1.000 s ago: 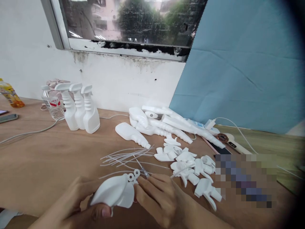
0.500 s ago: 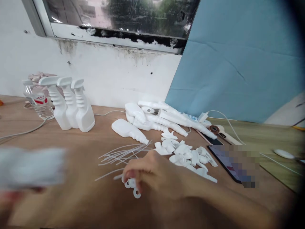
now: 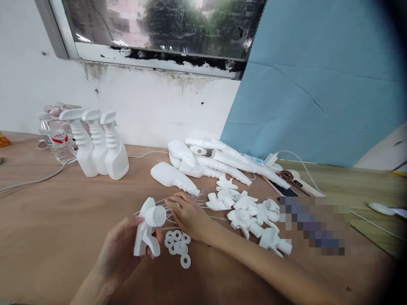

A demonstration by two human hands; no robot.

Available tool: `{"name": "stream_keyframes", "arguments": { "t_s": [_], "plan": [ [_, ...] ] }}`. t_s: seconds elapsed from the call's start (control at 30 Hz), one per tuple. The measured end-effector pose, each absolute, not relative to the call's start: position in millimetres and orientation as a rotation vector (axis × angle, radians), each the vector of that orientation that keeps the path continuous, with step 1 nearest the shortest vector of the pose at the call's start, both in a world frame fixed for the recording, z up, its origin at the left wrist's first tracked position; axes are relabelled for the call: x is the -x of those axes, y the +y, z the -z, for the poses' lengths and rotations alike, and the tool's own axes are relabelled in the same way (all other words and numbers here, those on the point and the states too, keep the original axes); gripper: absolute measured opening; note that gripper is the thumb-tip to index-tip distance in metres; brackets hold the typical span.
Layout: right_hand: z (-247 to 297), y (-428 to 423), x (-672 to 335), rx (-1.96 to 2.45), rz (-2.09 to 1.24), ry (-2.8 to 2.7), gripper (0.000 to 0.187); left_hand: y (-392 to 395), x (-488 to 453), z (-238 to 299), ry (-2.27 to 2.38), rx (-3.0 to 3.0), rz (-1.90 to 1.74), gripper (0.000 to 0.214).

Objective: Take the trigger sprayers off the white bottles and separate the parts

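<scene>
Your left hand [image 3: 119, 242] pinches the sprayer [image 3: 146, 225] beside the washers [image 3: 181, 247], so steady it and work gently with your right hand [image 3: 190, 215], over the tubes [image 3: 169, 216], whose grip I cannot tell.

White spray head [image 3: 145, 225], brown tabletop [image 3: 47, 233]

Left of the blue cloth [image 3: 311, 84] you see a window [image 3: 184, 29]; below that cloth, a white plug [image 3: 271, 159]; well left of it, your clear water bottle [image 3: 60, 147].
</scene>
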State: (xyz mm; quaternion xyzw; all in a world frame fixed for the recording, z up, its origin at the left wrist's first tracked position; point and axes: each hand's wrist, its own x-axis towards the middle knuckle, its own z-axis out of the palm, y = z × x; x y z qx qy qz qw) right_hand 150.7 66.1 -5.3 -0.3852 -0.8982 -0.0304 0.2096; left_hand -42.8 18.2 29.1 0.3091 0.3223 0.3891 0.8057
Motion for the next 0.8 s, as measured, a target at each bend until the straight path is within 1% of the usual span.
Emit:
{"name": "stream_keyframes", "arguments": {
  "t_s": [0.07, 0.17, 0.27, 0.3, 0.37, 0.43, 0.5, 0.6, 0.7, 0.8],
  "plan": [
    [4.3, 44.8, -165.2, 1.200, 0.195, -2.416, 0.025, 20.8, 28.2, -21.2, 0.619, -0.598, -0.831, 0.028],
    [6.3, 10.5, -188.2, 1.505, 0.197, -2.327, 0.014, 22.5, 10.4, -7.7, 0.524, -0.486, -0.881, 0.029],
    [16.2, -10.1, -204.0, 1.669, 0.094, -2.258, 0.020, 16.7, -6.3, 0.6, 0.466, -0.406, -0.892, 0.032],
    [20.2, -13.0, -207.5, 1.672, 0.051, -2.243, 0.019, 13.6, -11.8, 1.9, 0.447, -0.386, -0.873, 0.033],
    [26.2, -15.3, -212.5, 1.624, -0.008, -2.201, 0.012, 6.5, -21.5, 3.9, 0.393, -0.331, -0.862, 0.033],
    [27.0, -17.0, -216.4, 1.539, -0.054, -2.109, 0.010, -1.1, -28.7, 7.3, 0.343, -0.263, -0.913, 0.032],
    [22.1, -21.7, -220.1, 1.446, -0.103, -1.956, 0.010, -8.6, -33.1, 13.2, 0.335, -0.187, -0.973, 0.033],
    [8.2, -36.6, -224.1, 1.290, -0.169, -1.630, 0.006, -17.5, -37.0, 22.0, 0.389, -0.113, -0.966, 0.036],
    [-6.6, -56.0, -220.3, 1.094, -0.310, -1.294, 0.009, -21.9, -41.5, 24.9, 0.445, -0.089, -0.915, 0.038],
    [-18.1, -72.5, -207.9, 0.925, -0.439, -1.141, 0.011, -22.5, -46.9, 22.7, 0.504, -0.073, -0.875, 0.040]
  ]
}}
